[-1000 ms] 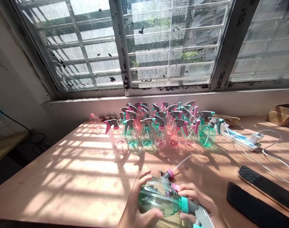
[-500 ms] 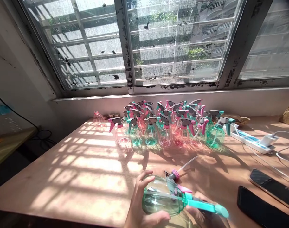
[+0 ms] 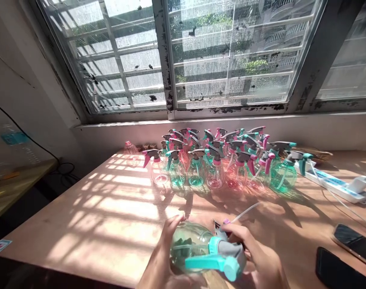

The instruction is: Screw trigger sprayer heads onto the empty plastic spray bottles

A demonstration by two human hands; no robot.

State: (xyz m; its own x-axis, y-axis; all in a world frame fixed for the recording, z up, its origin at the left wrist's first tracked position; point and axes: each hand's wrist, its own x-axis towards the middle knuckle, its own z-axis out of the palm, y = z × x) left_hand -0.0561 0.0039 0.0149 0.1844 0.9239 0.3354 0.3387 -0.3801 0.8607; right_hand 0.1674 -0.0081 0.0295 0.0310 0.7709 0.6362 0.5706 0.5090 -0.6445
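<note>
A clear green spray bottle [image 3: 189, 247] lies on its side low in the middle of the view. My left hand [image 3: 160, 257] is wrapped round its body. My right hand [image 3: 255, 257] is closed on the grey and teal trigger head [image 3: 222, 257] at the bottle's neck. Just behind my right hand a loose pink-capped sprayer part with a thin white tube [image 3: 241, 212] lies on the wooden table [image 3: 104, 224].
Several pink and green spray bottles [image 3: 219, 160] stand grouped at the table's far side under the window. One headless pink bottle [image 3: 130, 150] stands left of them. A white power strip [image 3: 336, 184] with a plug and two dark phones [image 3: 351, 249] lie at the right.
The trigger head has swung round toward me, and my right hand has come up over the bottle's neck. The camera has shifted left.
</note>
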